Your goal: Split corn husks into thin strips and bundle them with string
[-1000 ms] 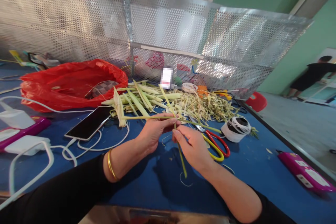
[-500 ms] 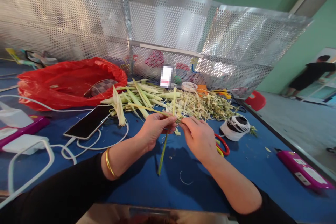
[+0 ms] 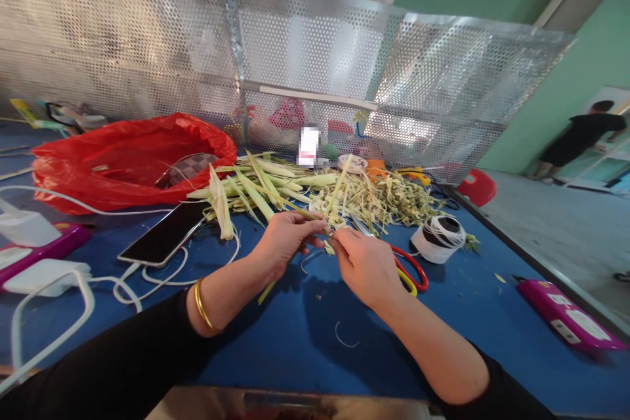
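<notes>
Over the blue table, my left hand is closed with thumb and fingers pinching thin green-yellow corn husk strips. One strip slants up to the right above my fingers; a loose green end sticks out below the left hand. My right hand pinches the same strips close beside the left fingertips. Where the strips cross is mostly hidden by the fingers. Scissors with red and yellow handles lie just behind and right of my right hand. Whole corn husks and shredded husk bits are heaped behind both hands.
On the left are a red plastic bag, a phone and white cables. A spool of white thread and a purple power strip sit right. A perforated metal screen borders the back; a person stands beyond.
The upright strip has tilted to the right, and its lower end has swung left beneath my left hand. My right hand has shifted slightly left and down, uncovering more of the scissors.
</notes>
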`<action>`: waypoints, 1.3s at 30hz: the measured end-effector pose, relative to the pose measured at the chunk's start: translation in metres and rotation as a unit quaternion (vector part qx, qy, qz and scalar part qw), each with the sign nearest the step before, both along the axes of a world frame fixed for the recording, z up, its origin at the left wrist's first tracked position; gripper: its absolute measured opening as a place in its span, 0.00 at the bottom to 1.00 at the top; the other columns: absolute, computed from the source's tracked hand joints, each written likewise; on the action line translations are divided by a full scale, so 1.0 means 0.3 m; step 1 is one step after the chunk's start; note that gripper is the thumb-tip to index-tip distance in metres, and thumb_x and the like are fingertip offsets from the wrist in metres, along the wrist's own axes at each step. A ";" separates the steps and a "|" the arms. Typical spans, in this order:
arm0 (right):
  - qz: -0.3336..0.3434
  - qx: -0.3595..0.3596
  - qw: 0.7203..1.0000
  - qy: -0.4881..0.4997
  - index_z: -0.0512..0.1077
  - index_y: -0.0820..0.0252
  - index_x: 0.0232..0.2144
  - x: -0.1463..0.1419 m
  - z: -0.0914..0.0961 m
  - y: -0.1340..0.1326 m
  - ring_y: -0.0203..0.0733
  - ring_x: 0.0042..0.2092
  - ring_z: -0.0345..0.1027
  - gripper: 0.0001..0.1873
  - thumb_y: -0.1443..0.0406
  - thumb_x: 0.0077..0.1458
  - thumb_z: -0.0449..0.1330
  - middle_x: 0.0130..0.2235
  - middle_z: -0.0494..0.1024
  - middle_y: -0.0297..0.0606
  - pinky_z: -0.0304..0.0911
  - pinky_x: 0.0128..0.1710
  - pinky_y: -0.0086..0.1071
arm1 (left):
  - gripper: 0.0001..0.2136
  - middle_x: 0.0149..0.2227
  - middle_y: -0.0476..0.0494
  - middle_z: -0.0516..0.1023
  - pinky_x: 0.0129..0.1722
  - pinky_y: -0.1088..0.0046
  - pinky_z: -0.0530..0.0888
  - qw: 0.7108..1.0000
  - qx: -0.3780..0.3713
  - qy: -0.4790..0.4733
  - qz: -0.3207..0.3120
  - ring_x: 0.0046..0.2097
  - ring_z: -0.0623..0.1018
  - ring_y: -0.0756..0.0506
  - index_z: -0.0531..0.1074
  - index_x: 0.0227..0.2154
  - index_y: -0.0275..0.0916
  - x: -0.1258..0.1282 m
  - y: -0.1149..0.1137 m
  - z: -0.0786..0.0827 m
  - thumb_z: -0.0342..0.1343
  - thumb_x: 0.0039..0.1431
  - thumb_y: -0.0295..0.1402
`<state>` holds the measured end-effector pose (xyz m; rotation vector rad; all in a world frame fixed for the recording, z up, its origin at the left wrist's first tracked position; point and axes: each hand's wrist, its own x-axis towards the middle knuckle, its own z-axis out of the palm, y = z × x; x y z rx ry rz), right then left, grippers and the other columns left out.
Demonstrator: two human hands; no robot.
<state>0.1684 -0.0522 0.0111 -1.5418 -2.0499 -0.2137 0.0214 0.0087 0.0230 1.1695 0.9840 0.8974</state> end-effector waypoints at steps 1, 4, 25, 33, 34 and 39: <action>0.011 -0.017 1.000 0.016 0.68 0.59 0.26 -0.006 0.000 -0.003 0.37 0.26 0.64 0.10 0.67 0.59 0.51 0.26 0.73 0.36 0.46 0.25 0.30 | 0.06 0.29 0.46 0.80 0.16 0.81 0.62 1.000 0.003 0.000 0.008 0.23 0.75 0.53 0.77 0.30 0.35 0.002 -0.001 -0.004 0.63 0.47 0.31; 0.039 -0.089 0.991 0.095 0.66 0.59 0.23 -0.020 0.006 -0.012 0.35 0.24 0.63 0.12 0.68 0.58 0.51 0.22 0.71 0.33 0.48 0.25 0.29 | 0.04 0.25 0.47 0.78 0.16 0.81 0.61 0.999 0.039 0.012 0.033 0.20 0.72 0.55 0.77 0.26 0.34 0.012 -0.002 -0.016 0.62 0.46 0.29; 0.045 -0.083 0.820 0.565 0.74 0.61 0.24 0.017 -0.013 0.051 0.35 0.21 0.64 0.10 0.60 0.49 0.62 0.20 0.71 0.30 0.62 0.24 0.30 | 0.07 0.23 0.44 0.78 0.18 0.78 0.68 0.993 -0.038 0.053 -0.100 0.20 0.72 0.52 0.76 0.26 0.32 0.015 -0.022 -0.012 0.64 0.43 0.30; 0.037 -0.093 0.826 0.555 0.73 0.61 0.22 0.023 -0.008 0.072 0.35 0.21 0.64 0.12 0.57 0.48 0.62 0.20 0.71 0.32 0.63 0.24 0.30 | 0.11 0.25 0.40 0.79 0.21 0.79 0.68 0.989 -0.066 0.026 -0.126 0.23 0.75 0.52 0.78 0.26 0.31 0.011 -0.028 -0.017 0.65 0.44 0.36; 0.036 -0.094 0.826 0.554 0.73 0.61 0.22 0.024 -0.009 0.074 0.35 0.21 0.64 0.13 0.57 0.47 0.62 0.20 0.71 0.32 0.63 0.24 0.30 | 0.11 0.24 0.41 0.78 0.21 0.79 0.69 0.990 -0.061 0.036 -0.125 0.23 0.75 0.51 0.78 0.25 0.31 0.012 -0.028 -0.019 0.65 0.44 0.36; -0.016 -0.172 0.865 0.471 0.72 0.62 0.21 0.062 0.005 0.077 0.35 0.18 0.61 0.23 0.49 0.52 0.56 0.18 0.70 0.34 0.58 0.20 0.30 | 0.08 0.20 0.43 0.77 0.21 0.79 0.70 0.989 -0.059 0.073 -0.112 0.22 0.75 0.51 0.77 0.22 0.31 0.012 -0.027 -0.014 0.64 0.46 0.33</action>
